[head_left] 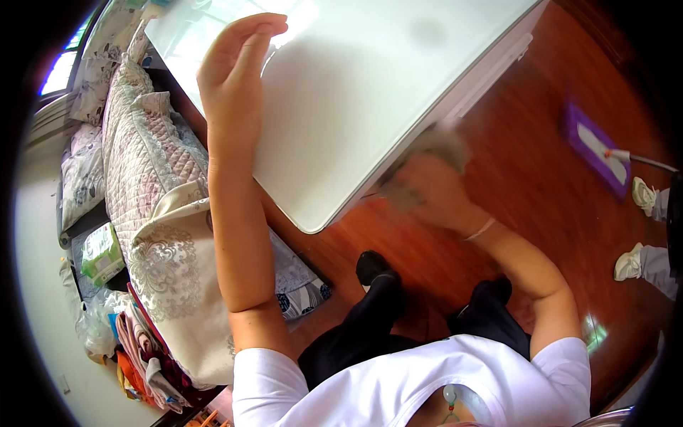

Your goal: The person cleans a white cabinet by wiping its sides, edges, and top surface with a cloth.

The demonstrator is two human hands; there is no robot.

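Observation:
A white glossy table (341, 107) fills the upper middle of the view. My left hand (238, 67) rests at its left part, fingers bent together over the surface, and what they hold, if anything, is hidden. Below the table's right edge, beside its side face, my right hand (430, 185) is smeared by motion. It is on a greyish cloth (445, 146), also blurred, which lies against the table's side. The exact grip of the fingers on the cloth is blurred.
A bed with a quilted cover (153, 142) runs along the left. Beside it are a green tissue pack (102, 254) and piled clothes (146, 349). On the wooden floor (526, 185) lies a purple-edged mop head (601, 149), near another person's shoes (629, 262). My feet are below the table.

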